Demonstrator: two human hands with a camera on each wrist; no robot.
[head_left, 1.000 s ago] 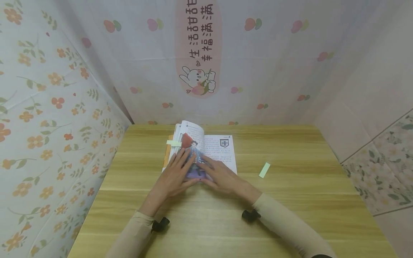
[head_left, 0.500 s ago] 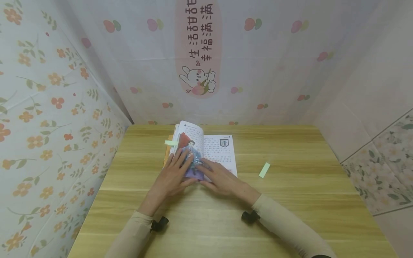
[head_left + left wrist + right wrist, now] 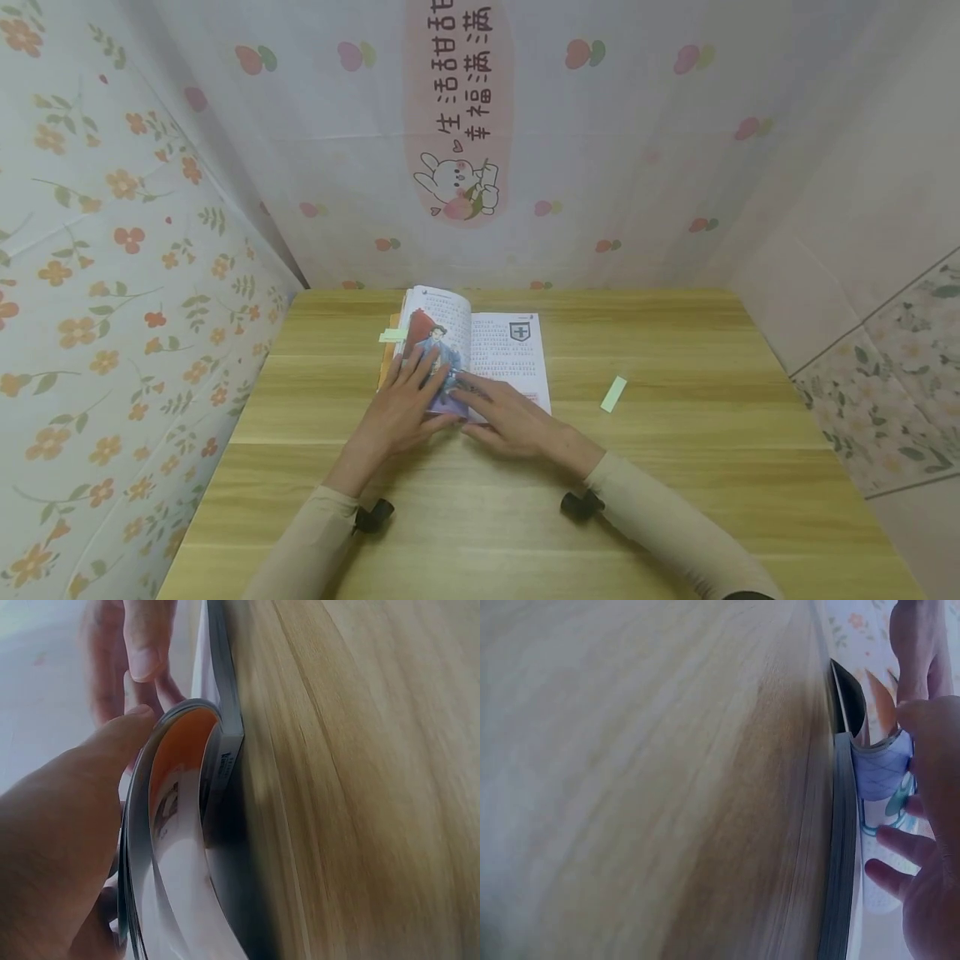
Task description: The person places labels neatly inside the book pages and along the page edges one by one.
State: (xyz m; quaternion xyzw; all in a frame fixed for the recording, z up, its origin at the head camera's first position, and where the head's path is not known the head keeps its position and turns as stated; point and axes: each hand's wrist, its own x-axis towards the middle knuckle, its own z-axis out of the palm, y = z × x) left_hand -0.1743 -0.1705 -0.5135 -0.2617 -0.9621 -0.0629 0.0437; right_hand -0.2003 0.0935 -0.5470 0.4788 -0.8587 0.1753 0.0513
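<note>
The left grip (image 3: 397, 408) lies wide on an open book (image 3: 510, 354); just beside it, the right grip (image 3: 516, 418) rests wide too. A green strip (image 3: 613, 394) lies right of both.

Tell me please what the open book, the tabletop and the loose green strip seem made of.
Open book: matt-looking paper; thin printed pages bend. Tabletop: wood or wood-look laminate, smooth; streaky grain shows. Loose green strip: probably matt paper, flat and plain; thin plastic possible.

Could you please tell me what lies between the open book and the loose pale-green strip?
Only bare wooden tabletop lies between the open book and the loose pale-green strip; the head view shows this.
</note>
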